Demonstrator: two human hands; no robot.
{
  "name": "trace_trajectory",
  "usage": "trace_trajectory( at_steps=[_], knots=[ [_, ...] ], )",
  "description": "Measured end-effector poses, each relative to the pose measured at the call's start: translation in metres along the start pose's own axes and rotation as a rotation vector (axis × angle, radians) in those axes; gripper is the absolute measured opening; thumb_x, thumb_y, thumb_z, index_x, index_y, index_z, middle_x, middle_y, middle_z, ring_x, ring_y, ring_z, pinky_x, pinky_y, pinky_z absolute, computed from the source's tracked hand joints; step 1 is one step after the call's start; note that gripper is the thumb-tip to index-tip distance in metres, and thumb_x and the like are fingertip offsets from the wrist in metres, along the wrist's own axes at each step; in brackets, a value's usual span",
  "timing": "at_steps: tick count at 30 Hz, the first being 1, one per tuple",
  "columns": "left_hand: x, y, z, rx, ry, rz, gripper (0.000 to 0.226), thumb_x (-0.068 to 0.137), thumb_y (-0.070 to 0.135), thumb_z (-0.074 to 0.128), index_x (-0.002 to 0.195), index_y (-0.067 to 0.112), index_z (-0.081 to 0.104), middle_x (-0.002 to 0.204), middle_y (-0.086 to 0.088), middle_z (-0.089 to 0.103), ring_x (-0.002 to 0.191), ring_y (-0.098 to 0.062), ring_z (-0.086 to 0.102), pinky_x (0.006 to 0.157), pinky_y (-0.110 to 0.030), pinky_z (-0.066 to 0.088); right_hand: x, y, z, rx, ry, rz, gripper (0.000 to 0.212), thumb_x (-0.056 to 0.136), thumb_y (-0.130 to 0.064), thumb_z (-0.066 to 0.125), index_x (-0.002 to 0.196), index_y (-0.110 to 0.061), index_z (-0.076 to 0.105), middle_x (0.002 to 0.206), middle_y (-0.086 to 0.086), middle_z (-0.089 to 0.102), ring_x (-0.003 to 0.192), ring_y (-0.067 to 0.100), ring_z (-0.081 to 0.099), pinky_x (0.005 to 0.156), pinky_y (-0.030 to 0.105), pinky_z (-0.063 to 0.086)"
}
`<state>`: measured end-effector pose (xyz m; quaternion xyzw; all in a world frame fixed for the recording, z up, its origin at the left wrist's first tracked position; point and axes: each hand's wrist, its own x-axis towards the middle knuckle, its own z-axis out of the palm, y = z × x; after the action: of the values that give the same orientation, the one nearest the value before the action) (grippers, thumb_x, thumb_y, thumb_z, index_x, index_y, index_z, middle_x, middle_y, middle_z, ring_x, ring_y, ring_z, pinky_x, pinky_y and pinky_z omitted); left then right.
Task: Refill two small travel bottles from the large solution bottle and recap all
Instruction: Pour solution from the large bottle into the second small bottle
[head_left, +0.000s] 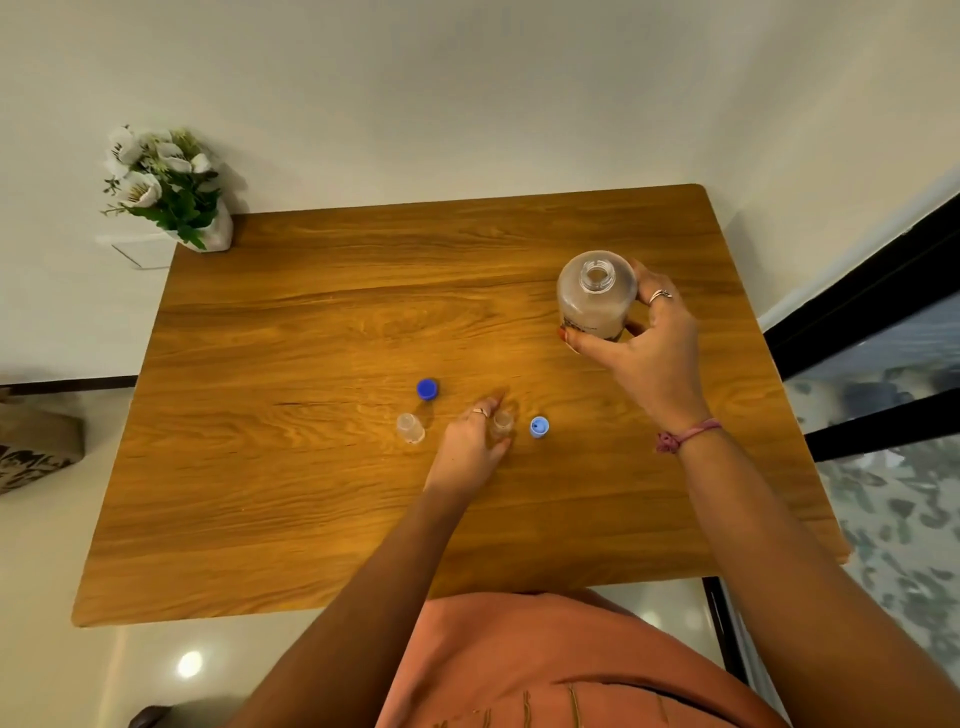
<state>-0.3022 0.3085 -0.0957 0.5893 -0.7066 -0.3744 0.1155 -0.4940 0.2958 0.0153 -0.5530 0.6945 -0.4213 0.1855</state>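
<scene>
My right hand (641, 338) grips the big bottle (596, 293) round its body, thumb on the near side and fingers round the far side. It is uncapped, neck open, and looks upright; I cannot tell whether its base touches the tabletop (322, 322) or is just lifted off it. I hold it low on the body so I can tip the neck down with control when I pour.

My left hand (470, 447) pinches the right small bottle (502, 423) between thumb and fingers, steadying it, since so light a thing would topple under a stream. It stands open, and its light blue cap (539, 427) lies just beside it on the right, ready to go back on. The left small bottle (410, 428) stands near, also open, with the dark blue cap (427, 388) just behind it. I see no cap for the big bottle.

I judge the pour into the right small bottle comes next, so the filling is barely begun. Between the big bottle and the small ones the wood is bare, giving a free path across. All the pieces sit well in from the edges. A vase of flowers (166, 187) stands at the far left corner, well apart.
</scene>
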Motion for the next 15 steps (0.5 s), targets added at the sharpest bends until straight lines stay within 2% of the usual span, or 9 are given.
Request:
trace_trajectory(
  at_steps=[4,8,13,15],
  knots=[
    [-0.002,0.004,0.004,-0.02,0.063,-0.017,0.045,0.086,0.02,0.068,0.128,0.012,0.055,0.126,-0.006,0.062,0.115,-0.018,0.058,0.096,-0.025,0.044,0.001,0.007,-0.006,0.018,-0.008,0.003,0.085,0.061,-0.049,0.08,0.13,-0.012,0.049,0.13,0.003,0.051,0.121,0.016,0.046,0.089,0.041,0.052],
    [-0.001,0.02,-0.009,-0.182,0.173,0.008,0.038,0.081,0.019,0.073,0.116,0.013,0.063,0.116,-0.003,0.066,0.105,-0.014,0.061,0.092,-0.026,0.049,0.005,0.004,-0.01,0.016,0.001,-0.008,0.084,0.062,-0.044,0.082,0.132,-0.011,0.048,0.129,0.003,0.05,0.119,0.016,0.047,0.089,0.038,0.053],
    [0.002,0.05,-0.049,-0.375,0.392,0.164,0.034,0.075,0.016,0.078,0.107,0.012,0.066,0.107,-0.002,0.066,0.095,-0.009,0.061,0.084,-0.019,0.049,0.017,-0.006,-0.012,0.03,0.011,-0.04,0.085,0.062,-0.043,0.083,0.132,-0.012,0.048,0.129,0.003,0.051,0.118,0.018,0.049,0.087,0.038,0.054],
    [0.003,0.065,-0.071,-0.458,0.43,0.218,0.034,0.075,0.013,0.078,0.106,0.012,0.067,0.105,-0.003,0.066,0.095,-0.009,0.062,0.083,-0.02,0.05,0.024,-0.016,-0.013,0.015,0.016,-0.054,0.085,0.062,-0.043,0.083,0.132,-0.012,0.048,0.128,0.003,0.052,0.117,0.017,0.049,0.087,0.036,0.054]
  ],
)
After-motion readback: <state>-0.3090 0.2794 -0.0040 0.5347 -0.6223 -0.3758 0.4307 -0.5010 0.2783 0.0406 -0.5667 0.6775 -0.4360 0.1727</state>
